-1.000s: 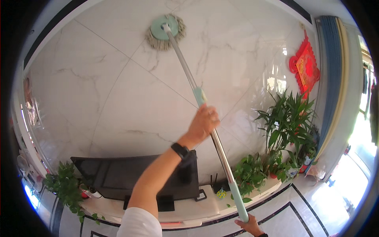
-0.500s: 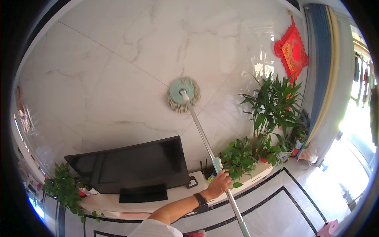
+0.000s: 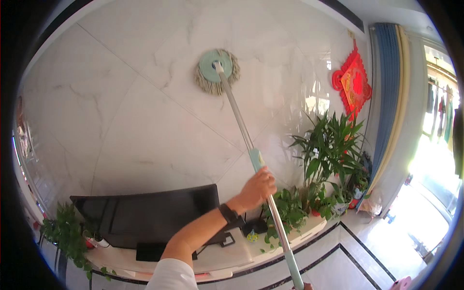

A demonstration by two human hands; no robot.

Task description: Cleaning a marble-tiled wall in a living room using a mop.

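Observation:
A round mop [image 3: 238, 113] with a pale green head and grey-white strands is raised against the marbled wall [image 3: 130, 116]. Its long metal pole slants down to the right. My left hand [image 3: 258, 186], with a dark band on the wrist, is closed round the pole just below its green joint. At the lower edge, a sliver of my right hand [image 3: 308, 286] shows at the green grip, closed round it; most of that hand is cut off by the picture's edge.
Below the wall, a black television [image 3: 150, 217] stands on a pale low cabinet [image 3: 241, 258]. Potted plants [image 3: 328, 150] crowd the cabinet's right end, and a trailing plant [image 3: 67, 237] hangs at its left. A red ornament [image 3: 354, 84] and blue curtain [image 3: 384, 96] hang at right.
The mop head has moved up the wall and slightly left. My left hand has risen with the pole, and part of my right hand has come into view at the bottom.

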